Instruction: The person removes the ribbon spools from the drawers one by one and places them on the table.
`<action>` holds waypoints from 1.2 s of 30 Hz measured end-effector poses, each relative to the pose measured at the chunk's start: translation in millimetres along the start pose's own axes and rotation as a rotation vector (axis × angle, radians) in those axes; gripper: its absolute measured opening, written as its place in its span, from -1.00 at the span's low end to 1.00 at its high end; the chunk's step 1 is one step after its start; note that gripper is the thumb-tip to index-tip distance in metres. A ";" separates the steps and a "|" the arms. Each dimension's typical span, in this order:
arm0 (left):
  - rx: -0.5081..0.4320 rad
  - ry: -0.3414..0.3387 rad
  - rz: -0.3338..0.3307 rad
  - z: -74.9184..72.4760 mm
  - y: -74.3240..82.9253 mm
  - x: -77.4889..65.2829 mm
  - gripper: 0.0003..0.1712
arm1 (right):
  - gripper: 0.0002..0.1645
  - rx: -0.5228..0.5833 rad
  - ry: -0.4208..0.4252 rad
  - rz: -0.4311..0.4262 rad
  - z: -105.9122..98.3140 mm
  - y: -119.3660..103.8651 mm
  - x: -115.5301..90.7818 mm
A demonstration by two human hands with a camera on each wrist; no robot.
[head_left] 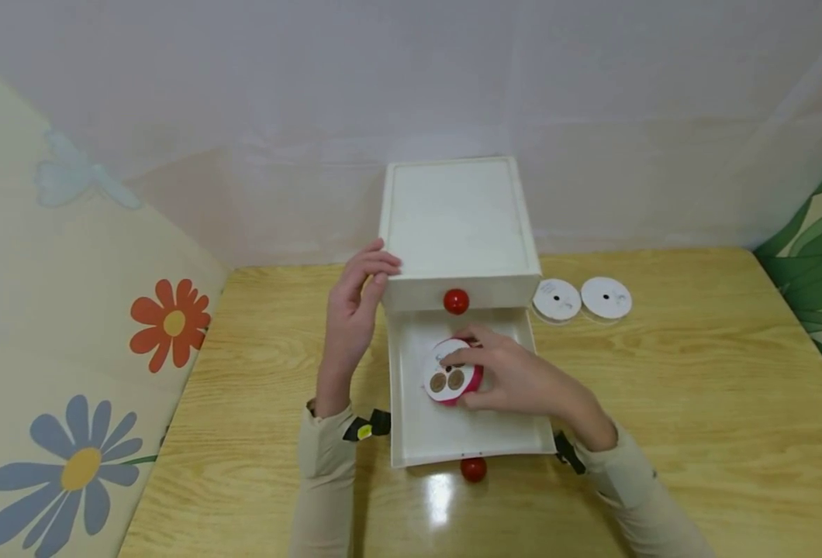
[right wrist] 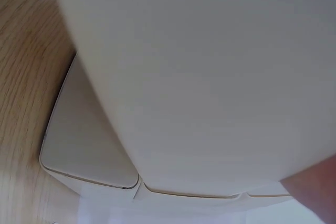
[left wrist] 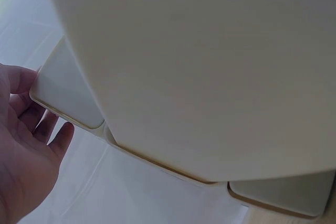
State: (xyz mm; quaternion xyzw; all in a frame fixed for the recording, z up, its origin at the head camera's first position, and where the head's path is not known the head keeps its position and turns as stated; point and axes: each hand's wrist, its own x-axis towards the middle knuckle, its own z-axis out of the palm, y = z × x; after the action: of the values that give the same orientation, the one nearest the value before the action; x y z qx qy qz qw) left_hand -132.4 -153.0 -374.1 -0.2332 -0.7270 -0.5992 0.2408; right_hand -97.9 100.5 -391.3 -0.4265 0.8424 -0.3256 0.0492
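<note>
A white drawer cabinet stands on the table, its middle drawer pulled out toward me. Over that drawer my right hand grips a ribbon spool with a white face, brown round spots and a dark pink edge. Its thumb is on the near side and one finger lies across the face. At the cabinet's upper left front corner, my left hand rests with its fingertips touching the edge. The left wrist view shows the left hand beside the closed top drawer, fingers loosely bent.
Two white spools, one close to the cabinet's right side and another beside it, lie on the wooden table. Red round knobs stick out from the top drawer and the pulled-out one. A pale cloth hangs behind.
</note>
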 end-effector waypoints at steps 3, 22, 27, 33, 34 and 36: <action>0.004 -0.003 -0.001 0.0 0.8 -0.3 -0.80 | -0.35 0.010 0.018 0.035 -1.5 -2.2 -0.8; -0.013 0.002 -0.002 0.8 0.7 -0.2 -0.81 | -0.26 0.201 0.165 0.063 -22.3 -3.3 -11.4; -0.022 0.004 -0.001 0.6 0.2 -0.5 -0.80 | -0.34 0.215 0.205 0.002 -20.5 -1.3 -11.4; -0.027 0.007 0.002 0.5 -0.1 -0.4 -0.80 | -0.34 0.224 0.257 -0.034 -20.8 0.2 -11.0; -0.027 0.006 0.004 0.6 -0.1 -0.4 -0.80 | -0.33 0.229 0.261 -0.036 -21.0 0.1 -10.9; -0.028 0.008 0.002 0.8 -0.4 -0.4 -0.81 | -0.30 0.243 0.268 -0.037 -21.6 0.4 -10.6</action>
State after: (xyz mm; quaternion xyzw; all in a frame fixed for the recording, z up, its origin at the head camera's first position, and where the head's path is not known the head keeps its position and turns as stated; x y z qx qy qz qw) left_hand -132.4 -152.2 -374.8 -0.2350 -0.7175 -0.6099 0.2410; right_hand -99.3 119.6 -376.7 -0.3856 0.7879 -0.4798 -0.0183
